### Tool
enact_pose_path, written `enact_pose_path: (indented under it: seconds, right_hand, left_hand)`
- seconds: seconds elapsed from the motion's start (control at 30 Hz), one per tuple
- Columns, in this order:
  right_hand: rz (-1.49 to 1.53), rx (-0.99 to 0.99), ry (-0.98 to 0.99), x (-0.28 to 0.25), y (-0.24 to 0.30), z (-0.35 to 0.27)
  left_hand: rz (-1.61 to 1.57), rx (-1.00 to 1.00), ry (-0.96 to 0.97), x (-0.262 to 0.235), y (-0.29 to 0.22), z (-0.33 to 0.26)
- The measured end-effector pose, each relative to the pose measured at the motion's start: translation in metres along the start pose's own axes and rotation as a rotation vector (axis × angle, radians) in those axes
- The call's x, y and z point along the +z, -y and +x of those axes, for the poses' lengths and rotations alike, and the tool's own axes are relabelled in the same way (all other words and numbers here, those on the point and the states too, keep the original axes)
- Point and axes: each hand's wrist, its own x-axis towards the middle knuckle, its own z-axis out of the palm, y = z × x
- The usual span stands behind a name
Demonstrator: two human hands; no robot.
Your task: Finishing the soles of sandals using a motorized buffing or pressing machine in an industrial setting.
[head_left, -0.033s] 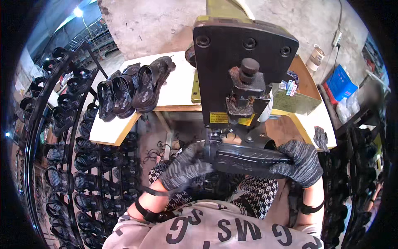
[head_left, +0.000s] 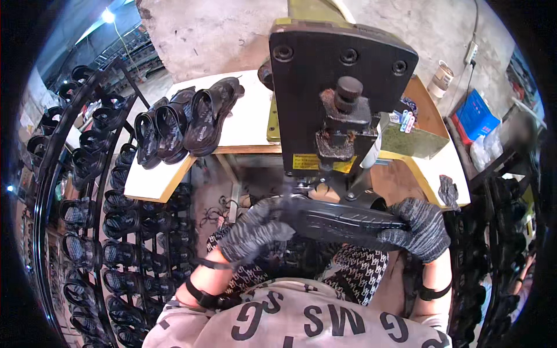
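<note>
A black sandal [head_left: 351, 223] is held sideways under the head of a black machine [head_left: 336, 69], with its ridged sole toward me. At its right end, my right hand [head_left: 422, 229] in a grey knitted glove is closed around it. My left hand [head_left: 255, 232], gloved the same way, is closed at its left end, which is blurred. The machine's lower working parts [head_left: 310, 184] stand just behind the sandal's left half and partly hide where they meet it. Finger details of the left hand are smeared by motion.
On the white table [head_left: 249, 110] at the left stand several black sandals [head_left: 203, 124]. An open box [head_left: 426, 136] holding small items is right of the machine, and a grey glove [head_left: 448, 191] lies nearby. Racks of sandals [head_left: 122, 255] flank me left and right [head_left: 505, 232].
My left hand and the sandal's left end have shifted slightly to the left. My right hand stays nearly in place.
</note>
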Motion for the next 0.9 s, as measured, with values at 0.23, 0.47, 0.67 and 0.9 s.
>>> enact_pose_path:
  seconds: [0.23, 0.47, 0.67, 0.9]
  right_hand:
    - [0.109, 0.267, 0.071, 0.085, -0.043, -0.044]
    - [0.131, 0.370, 0.168, 0.112, -0.028, -0.053]
    - [0.502, 0.285, 0.072, 0.149, -0.003, -0.038]
    - [0.599, 0.155, 0.091, 0.190, 0.029, -0.008]
  left_hand:
    - [1.035, -0.137, 0.096, -0.169, 0.186, 0.062]
    - [0.840, -0.213, 0.098, -0.151, 0.175, 0.070]
    - [0.668, -0.285, 0.072, -0.146, 0.127, 0.026]
    - [0.084, -0.237, 0.186, -0.129, 0.074, -0.041]
